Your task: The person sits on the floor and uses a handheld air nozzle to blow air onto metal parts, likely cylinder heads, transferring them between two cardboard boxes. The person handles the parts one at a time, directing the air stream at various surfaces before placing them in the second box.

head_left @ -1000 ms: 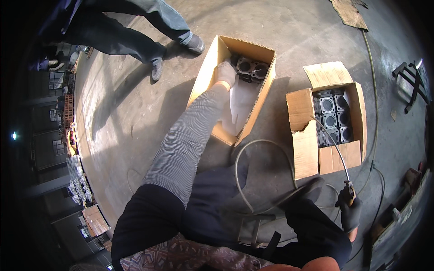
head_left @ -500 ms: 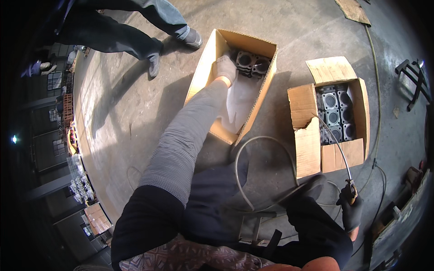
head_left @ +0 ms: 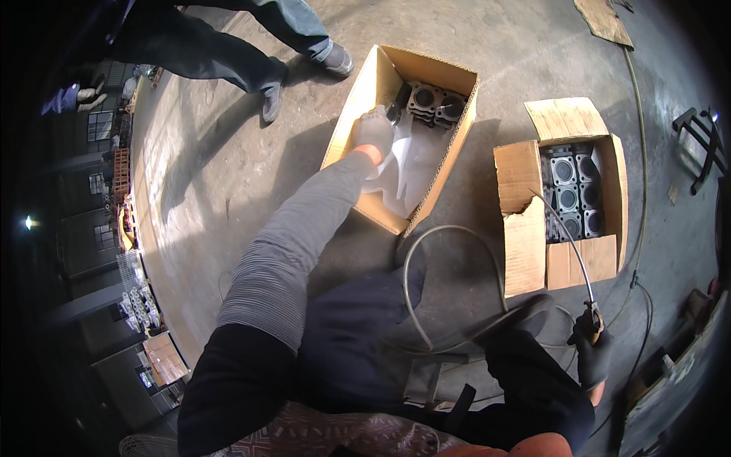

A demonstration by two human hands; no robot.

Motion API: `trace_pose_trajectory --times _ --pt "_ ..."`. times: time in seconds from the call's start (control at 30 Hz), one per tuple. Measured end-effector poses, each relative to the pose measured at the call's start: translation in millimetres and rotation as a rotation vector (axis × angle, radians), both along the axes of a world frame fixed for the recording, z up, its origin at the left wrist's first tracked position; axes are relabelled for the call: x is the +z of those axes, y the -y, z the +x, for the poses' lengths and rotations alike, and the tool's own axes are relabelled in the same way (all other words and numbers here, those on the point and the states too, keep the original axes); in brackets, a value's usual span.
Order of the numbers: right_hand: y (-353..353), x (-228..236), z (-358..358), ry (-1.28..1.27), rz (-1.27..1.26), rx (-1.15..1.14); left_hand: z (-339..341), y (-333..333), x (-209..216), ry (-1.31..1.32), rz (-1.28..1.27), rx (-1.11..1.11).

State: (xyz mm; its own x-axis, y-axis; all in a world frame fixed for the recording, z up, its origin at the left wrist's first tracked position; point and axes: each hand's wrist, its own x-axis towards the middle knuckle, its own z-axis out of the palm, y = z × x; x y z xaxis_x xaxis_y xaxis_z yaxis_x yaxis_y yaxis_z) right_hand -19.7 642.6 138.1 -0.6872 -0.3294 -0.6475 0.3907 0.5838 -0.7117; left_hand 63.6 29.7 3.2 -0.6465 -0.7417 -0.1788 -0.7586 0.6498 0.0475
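My left hand (head_left: pixel 374 132), in a grey glove under a long grey sleeve, reaches into a tall open cardboard box (head_left: pixel 352 122). Its fingers look loosely bent and hold nothing that I can see. Just beyond them, a dark metal cylinder part (head_left: pixel 396 107) stands beside several finned engine cylinders (head_left: pixel 426 99) at the box's far end. A whitish sheet (head_left: pixel 411 164) covers the bottom near the hand. Low on the right, my dark-gloved right hand (head_left: pixel 592 354) is closed around the handle of an air blow gun (head_left: pixel 586 283), whose long thin bent nozzle points toward a second box.
The second cardboard box (head_left: pixel 520 255), flaps folded out, holds rows of engine cylinders (head_left: pixel 566 199). A hose (head_left: pixel 407 278) loops over the concrete floor between the boxes and my legs. Another person's legs (head_left: pixel 228 65) stand at upper left. A black metal stand (head_left: pixel 697 148) is far right.
My left hand has drawn back toward me from the cylinders, uncovering the dark cylinder part beside them. My right hand keeps its hold on the blow gun. The view has shifted slightly.
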Motion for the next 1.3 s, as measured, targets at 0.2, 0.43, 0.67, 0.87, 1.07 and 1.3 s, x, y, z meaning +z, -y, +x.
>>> trace_pose_trajectory --times 0.2,0.43,0.67,0.87,1.07,1.3 --pt "-1 -2 2 0.000 -0.018 -0.011 -11 7 -45 -0.158 0.109 0.253" --pt "4 -6 -4 -0.021 0.007 0.007 -16 5 -46 -0.212 0.116 0.272" --pt "1 5 -13 -0.056 0.023 0.020 -31 1 -38 -0.175 0.110 0.213" --pt "-16 6 -22 -0.055 0.037 0.010 -45 0 -47 -0.106 -0.004 0.039" --pt "-9 -5 -36 -0.043 0.104 -0.060 -50 12 -64 -0.110 -0.025 -0.037" --pt "16 20 -57 -0.082 0.130 -0.121 -56 19 -67 0.064 -0.078 -0.308"
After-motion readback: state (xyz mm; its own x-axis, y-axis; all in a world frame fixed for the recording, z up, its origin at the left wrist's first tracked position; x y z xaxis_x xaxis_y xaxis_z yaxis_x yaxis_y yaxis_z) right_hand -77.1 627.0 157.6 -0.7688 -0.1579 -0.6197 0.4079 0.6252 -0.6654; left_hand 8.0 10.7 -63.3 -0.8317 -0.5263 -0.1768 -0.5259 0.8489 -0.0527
